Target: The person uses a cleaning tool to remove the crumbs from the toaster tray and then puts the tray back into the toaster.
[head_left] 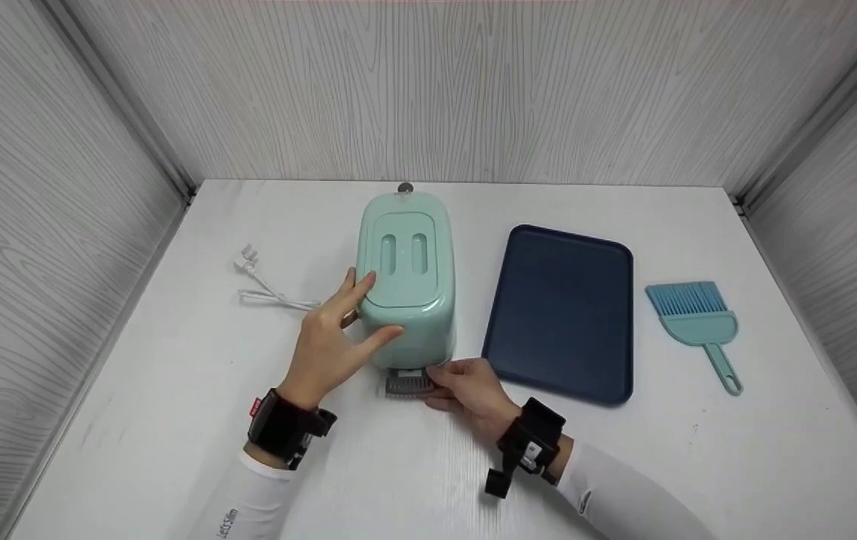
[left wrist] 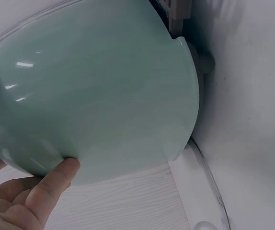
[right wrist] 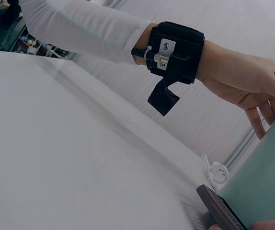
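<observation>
A mint-green toaster (head_left: pixel 417 334) with a lid (head_left: pixel 404 289) over its top stands in the middle of the table. My left hand (head_left: pixel 327 349) grips its near left corner, the thumb on the near end and the fingers spread along the left side and top edge. At the foot of the near end a grey ribbed crumb tray (head_left: pixel 407 385) sticks out. My right hand (head_left: pixel 477 394) pinches the tray's right side between thumb and fingers. The right wrist view shows the tray (right wrist: pixel 220 208) low against the toaster (right wrist: pixel 264 177), with only fingertips visible beside it.
A dark blue serving tray (head_left: pixel 567 315) lies right of the toaster. Farther right are a teal brush (head_left: pixel 690 326) and its handle. Left of the toaster, a white power cord (head_left: pixel 274 298) ends in a plug (head_left: pixel 246 259). Grey wood-grain panels (head_left: pixel 458 90) enclose the table's back and sides.
</observation>
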`<move>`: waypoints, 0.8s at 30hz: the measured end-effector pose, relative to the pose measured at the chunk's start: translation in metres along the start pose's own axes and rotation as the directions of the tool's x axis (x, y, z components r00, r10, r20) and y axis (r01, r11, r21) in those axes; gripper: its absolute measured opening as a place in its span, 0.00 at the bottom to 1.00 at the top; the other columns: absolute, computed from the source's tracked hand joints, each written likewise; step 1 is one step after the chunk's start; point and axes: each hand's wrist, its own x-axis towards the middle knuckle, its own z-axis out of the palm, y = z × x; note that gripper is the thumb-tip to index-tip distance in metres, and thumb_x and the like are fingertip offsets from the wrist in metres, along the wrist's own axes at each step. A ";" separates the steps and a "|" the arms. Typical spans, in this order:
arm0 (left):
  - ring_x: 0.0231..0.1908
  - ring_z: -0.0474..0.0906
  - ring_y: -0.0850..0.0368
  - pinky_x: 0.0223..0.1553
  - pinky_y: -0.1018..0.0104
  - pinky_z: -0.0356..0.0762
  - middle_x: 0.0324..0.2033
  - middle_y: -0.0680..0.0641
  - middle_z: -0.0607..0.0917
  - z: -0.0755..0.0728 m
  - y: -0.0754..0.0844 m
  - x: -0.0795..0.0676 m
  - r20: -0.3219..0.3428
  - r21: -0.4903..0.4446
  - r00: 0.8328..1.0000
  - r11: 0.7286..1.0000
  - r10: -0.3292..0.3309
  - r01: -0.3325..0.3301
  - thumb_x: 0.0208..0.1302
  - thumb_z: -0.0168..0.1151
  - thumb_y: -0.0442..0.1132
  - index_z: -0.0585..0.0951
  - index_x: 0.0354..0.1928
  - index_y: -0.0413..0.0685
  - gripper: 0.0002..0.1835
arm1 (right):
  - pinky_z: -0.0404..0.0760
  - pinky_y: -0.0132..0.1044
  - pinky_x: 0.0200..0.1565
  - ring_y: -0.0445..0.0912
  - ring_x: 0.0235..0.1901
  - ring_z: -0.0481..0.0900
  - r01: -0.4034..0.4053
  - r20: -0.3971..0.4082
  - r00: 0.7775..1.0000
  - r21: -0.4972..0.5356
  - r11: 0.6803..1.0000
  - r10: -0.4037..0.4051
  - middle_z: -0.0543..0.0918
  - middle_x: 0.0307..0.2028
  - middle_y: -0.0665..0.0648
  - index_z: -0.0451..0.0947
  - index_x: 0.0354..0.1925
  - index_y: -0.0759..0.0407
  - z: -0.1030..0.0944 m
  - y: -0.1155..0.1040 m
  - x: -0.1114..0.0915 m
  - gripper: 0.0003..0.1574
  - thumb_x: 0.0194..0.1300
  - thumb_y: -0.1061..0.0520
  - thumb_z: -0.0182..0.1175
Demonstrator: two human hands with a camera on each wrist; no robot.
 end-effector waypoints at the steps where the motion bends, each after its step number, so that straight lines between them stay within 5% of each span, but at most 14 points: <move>1: 0.70 0.71 0.40 0.50 0.61 0.89 0.69 0.27 0.69 0.000 0.000 0.000 0.000 -0.001 1.000 1.000 0.000 0.000 0.57 0.79 0.54 0.74 0.72 0.44 0.44 | 0.92 0.39 0.45 0.46 0.35 0.89 0.006 0.001 1.000 -0.005 1.000 -0.006 0.87 0.39 0.63 0.81 0.47 0.78 0.000 0.000 0.000 0.15 0.73 0.62 0.64; 24: 0.69 0.71 0.38 0.50 0.62 0.89 0.69 0.26 0.69 0.000 0.001 0.001 0.003 -0.001 1.000 1.000 -0.022 0.022 0.56 0.79 0.54 0.74 0.71 0.44 0.44 | 0.92 0.36 0.41 0.46 0.33 0.89 0.003 0.037 0.999 -0.065 0.998 -0.001 0.88 0.36 0.63 0.81 0.48 0.77 -0.003 0.012 -0.016 0.15 0.71 0.63 0.65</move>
